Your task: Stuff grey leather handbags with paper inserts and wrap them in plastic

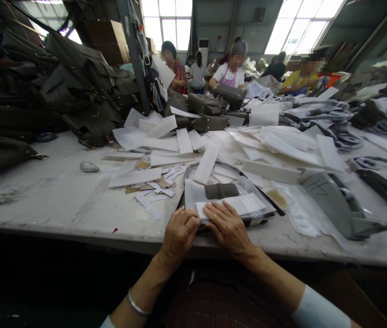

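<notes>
A white foam strip [251, 204] lies across a flat bag piece covered with a white sheet [190, 190] at the table's front edge. With bent fingers, my left hand [181, 230] pinches the strip's left end. My right hand [225, 225] lies flat on the strip, fingers stretched out. Just beyond the fingers, a dark olive strap tab [221, 191] rests on the white sheet. A dark curved handle [229, 166] arches behind it, partly under another foam strip [207, 164].
Dark olive bags [87, 91] are heaped at the left. Loose white foam sheets [282, 146] and paper scraps [152, 187] cover the middle. A grey bag panel [337, 205] and plastic bags [299, 212] lie to my right. Several people work across the table [49, 191].
</notes>
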A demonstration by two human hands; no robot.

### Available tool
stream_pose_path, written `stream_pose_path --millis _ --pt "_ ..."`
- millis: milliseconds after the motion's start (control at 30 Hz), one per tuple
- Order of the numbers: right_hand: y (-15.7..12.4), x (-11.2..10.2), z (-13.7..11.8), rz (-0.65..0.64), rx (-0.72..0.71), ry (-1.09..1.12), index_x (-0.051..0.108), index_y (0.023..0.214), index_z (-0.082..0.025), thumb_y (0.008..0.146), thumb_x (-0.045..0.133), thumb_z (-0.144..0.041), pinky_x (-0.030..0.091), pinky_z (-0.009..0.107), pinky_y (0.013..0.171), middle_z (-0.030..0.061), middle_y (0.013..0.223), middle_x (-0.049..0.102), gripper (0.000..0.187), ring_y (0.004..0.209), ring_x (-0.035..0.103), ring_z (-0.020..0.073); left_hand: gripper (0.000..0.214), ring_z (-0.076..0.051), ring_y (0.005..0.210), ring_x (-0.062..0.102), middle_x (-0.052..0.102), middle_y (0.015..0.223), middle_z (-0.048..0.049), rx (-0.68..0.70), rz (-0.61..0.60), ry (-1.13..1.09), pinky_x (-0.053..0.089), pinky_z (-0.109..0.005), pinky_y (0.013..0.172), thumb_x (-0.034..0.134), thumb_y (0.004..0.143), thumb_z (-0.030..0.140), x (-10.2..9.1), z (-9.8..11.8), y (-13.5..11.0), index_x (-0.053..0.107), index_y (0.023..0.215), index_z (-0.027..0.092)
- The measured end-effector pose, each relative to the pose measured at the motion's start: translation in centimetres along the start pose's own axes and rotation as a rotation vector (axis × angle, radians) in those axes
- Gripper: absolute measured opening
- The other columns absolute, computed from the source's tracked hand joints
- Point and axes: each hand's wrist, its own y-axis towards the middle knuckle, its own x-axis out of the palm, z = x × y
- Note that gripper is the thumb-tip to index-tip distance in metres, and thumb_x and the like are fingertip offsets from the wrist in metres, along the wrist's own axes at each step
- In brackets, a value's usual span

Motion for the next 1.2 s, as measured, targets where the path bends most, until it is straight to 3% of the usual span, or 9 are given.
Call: stream_pose_path --millis 133,267,400,567,667,800,900,1067,1200 --pt "-0.1 0.6 -0.2 0.036 0.001 -0.03 0.059 0.131 -0.019 0.099 0.049 -0.027 0.036 0.049 0.112 0.0083 0.132 0.064 0.035 0.126 0.055 0.0253 0.019 -0.022 0.121 0.057 0.069 0.114 -0.0067 0.176 -0.046 0.216 0.039 -0.043 0.109 0.053 0.094 0.018 0.1 -0.5 -1.3 0.06 0.112 0.018" --pt "-0.1 1.0 -0.2 0.087 -0.021 -0.074 0.06 0.129 -0.019 0.099 0.051 -0.027 0.034 0.047 0.112 0.0071 0.13 0.065 0.033 0.124 0.056 0.0252 0.018 -0.02 0.116 0.059 0.07 0.107 -0.0048 0.267 -0.001 0.28 0.039 -0.042 0.109 0.051 0.094 0.012 0.6 -1.5 -1.4 0.061 0.108 0.018" --pt "-0.2 1.2 -0.3 0.105 -0.032 -0.103 0.058 0.131 -0.017 0.099 0.051 -0.027 0.029 0.048 0.114 0.0073 0.132 0.064 0.035 0.126 0.054 0.0262 0.017 -0.02 0.108 0.061 0.068 0.105 -0.0061 0.257 -0.028 0.223 0.045 -0.039 0.102 0.048 0.094 0.012 1.0 -2.2 -0.9 0.059 0.106 0.017" --pt "-0.5 1.3 -0.3 0.058 -0.06 -0.131 0.052 0.137 -0.014 0.094 0.059 -0.038 0.026 0.05 0.116 0.0104 0.137 0.06 0.05 0.129 0.05 0.0291 0.016 -0.021 0.092 0.061 0.066 0.1 -0.0061 0.114 -0.073 0.131 0.051 -0.036 0.084 0.054 0.088 0.014 0.9 -2.1 -0.7 0.056 0.102 0.019" --pt "-0.6 1.6 -0.2 0.056 -0.056 -0.135 0.051 0.138 -0.013 0.093 0.06 -0.039 0.024 0.051 0.116 0.0105 0.138 0.059 0.052 0.13 0.048 0.0294 0.036 -0.022 0.095 0.062 0.065 0.107 -0.0082 0.059 -0.138 0.123 0.051 -0.034 0.079 0.06 0.085 0.017 0.4 -2.1 -0.2 0.053 0.12 0.018" --pt "-0.9 2.1 -0.3 0.087 -0.06 -0.139 0.052 0.137 -0.014 0.094 0.059 -0.035 0.023 0.052 0.117 0.0105 0.138 0.059 0.048 0.131 0.047 0.0288 0.051 -0.022 0.107 0.061 0.059 0.131 -0.0121 0.169 -0.203 0.198 0.047 -0.035 0.084 0.058 0.088 0.015 -0.1 -2.3 0.4 0.045 0.137 0.019" --pt "-0.9 2.4 -0.6 0.082 -0.034 -0.143 0.051 0.138 -0.013 0.092 0.062 -0.036 0.023 0.052 0.118 0.0119 0.138 0.058 0.052 0.132 0.046 0.0297 0.034 -0.02 0.096 0.063 0.068 0.117 -0.008 0.222 -0.16 0.213 0.044 -0.034 0.079 0.053 0.092 0.014 0.6 -2.4 0.3 0.056 0.125 0.019" --pt "-0.7 2.5 -0.8 0.071 -0.01 -0.17 0.052 0.136 -0.013 0.088 0.067 -0.035 0.025 0.049 0.116 0.0124 0.137 0.059 0.055 0.131 0.047 0.0297 0.026 -0.019 0.088 0.063 0.071 0.098 -0.0041 0.046 -0.178 0.078 0.046 -0.033 0.08 0.058 0.087 0.011 1.1 -3.0 0.5 0.064 0.11 0.021" --pt "-0.7 2.5 -0.8 0.073 0.002 -0.175 0.052 0.136 -0.012 0.086 0.07 -0.032 0.025 0.048 0.116 0.0125 0.135 0.06 0.057 0.128 0.049 0.0296 0.046 -0.019 0.106 0.062 0.064 0.121 -0.0065 -0.217 -0.284 -0.403 0.051 -0.034 0.09 0.063 0.081 0.015 -1.9 -4.8 1.1 0.056 0.125 0.024"
